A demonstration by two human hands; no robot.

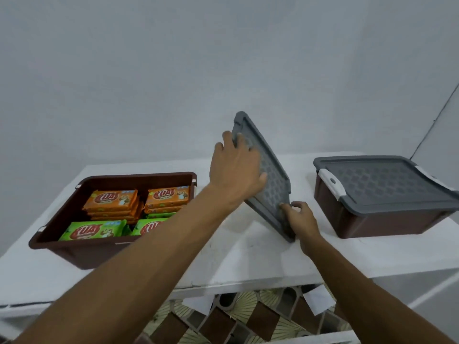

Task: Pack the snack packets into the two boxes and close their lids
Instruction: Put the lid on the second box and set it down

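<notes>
Snack packets (pixel 111 202) lay stacked inside the open brown box (pixel 74 247) at the left of the white table (pixel 248 264), orange ones along its far side and green ones (pixel 94 229) along its near side. Between the two boxes a grey lid (pixel 275 175) stood steeply tilted, its patterned face turned toward the near right and its lowest corner down by the tabletop; whether that corner touched the surface could not be told. The left hand (pixel 236 170) grasped the lid high up, fingers hooked over its far edge and thumb pressed on the patterned face. The right hand (pixel 303 219) grasped the lid's near lower corner, fingers curled round the edge. At the right of the table sat the closed brown box (pixel 372 222), well apart from the open one, with a second grey lid (pixel 387 184) seated flat on it and a white latch (pixel 331 182) at its left end. A pale wall (pixel 173 70) rose behind the table, and a patterned tile floor (pixel 248 319) showed below its near edge
</notes>
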